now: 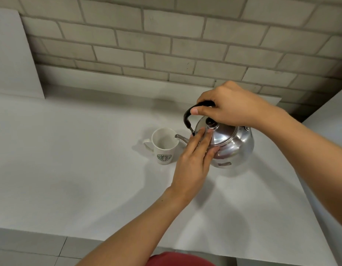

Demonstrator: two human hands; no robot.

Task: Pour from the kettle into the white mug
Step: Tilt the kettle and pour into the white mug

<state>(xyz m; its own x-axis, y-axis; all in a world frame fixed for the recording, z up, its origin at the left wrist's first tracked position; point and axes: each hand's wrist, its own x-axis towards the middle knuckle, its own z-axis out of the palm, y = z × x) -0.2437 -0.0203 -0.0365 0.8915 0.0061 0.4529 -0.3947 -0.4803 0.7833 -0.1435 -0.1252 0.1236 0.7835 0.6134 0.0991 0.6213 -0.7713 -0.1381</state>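
Counter (79, 169): big pale slab, mostly bare, plenty of room to work.
Brick wall (166, 45): right behind, no bother to the pour.
Kettle (233, 148): shiny steel, tipped a bit toward the left, looks lifted or barely resting on the counter, can't tell which.
Right hand (229, 106): wrapped around the black handle (187, 117) on top, carrying the weight.
Left hand (193, 160): flat and loose, fingers (200, 139) pressed on the lid (214, 135), not gripping anything.
Mug (165, 145): white with a green logo, upright just left of the kettle, own handle pointing away to the left, looks empty.
Spout (180, 138): tip already over the mug's rim, no stream visible yet.
Doing it well: probably best to tip slow from the right wrist, keep the lid pinned, keep the tip inside the rim.
In the way: nothing really; only risks are bumping the mug with the spout, or a hot lid under those fingers.
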